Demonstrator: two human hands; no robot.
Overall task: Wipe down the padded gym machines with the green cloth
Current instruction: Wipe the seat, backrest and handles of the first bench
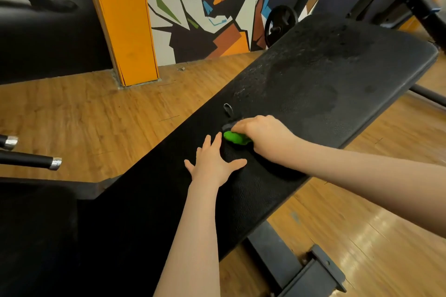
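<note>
while pressing down mid-bench, right hand (263, 136) curled over a bunched bright green cloth (233, 137), gripping it against the long black padded vinyl bench (313, 84), close to a small torn flap in the vinyl at about 11 o'clock from the cloth. left hand (213, 163) flat on the pad just at 7 o'clock of the cloth, fingers spread and straight, holding nothing, apparently steadying. judged by the surface: far half of the pad, toward 1 o'clock, mottled with darker damp-looking patches and pale speckles, so probably gone over or sprayed already, though hard to say which; near half, toward 7 o'clock, dull and even, likely yet to be wiped. so perhaps partway through this one bench, with other machines left to do. by count: one green cloth, two bare hands, one bench pad under work, one more dark padded seat (36, 236) at 8 o'clock in the lower corner, two black bars with silver caps (31, 160) at 9 o'clock, one black weight plate (281, 23) on a rack at 12 o'clock before the painted wall mural (205, 7), one orange pillar (123, 21) at 11 o'clock, wooden plank floor (72, 116) all round.
</note>
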